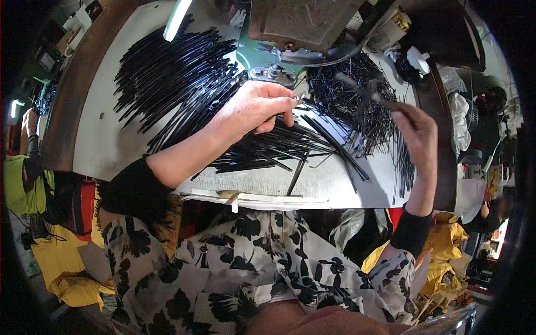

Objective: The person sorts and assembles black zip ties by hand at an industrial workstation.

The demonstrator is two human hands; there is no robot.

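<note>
My left hand (pixel 259 109) is above the middle of the worktable, with thumb and forefinger pinched on a small shiny metal piece (pixel 300 99). It is just in front of the green machine's metal fitting (pixel 273 72). Out to the right, my right hand (pixel 417 134) is raised over the bent black pieces (pixel 357 117). Its fingers are closed on a slim dark thing (pixel 363 90), too smeared by motion to name. Long, thin black rods (pixel 178 78) lie in a dense sheaf at the left. More loose rods (pixel 279 142) cross beneath my left hand.
A green machine with a brown metal housing (pixel 304 25) stands at the far middle. The white worktable (pixel 92 117) has dark raised sides and a ruler-like strip along its near edge. A lit lamp tube (pixel 177 21) hangs at the upper left. Yellow bags (pixel 446 245) lie at the lower right.
</note>
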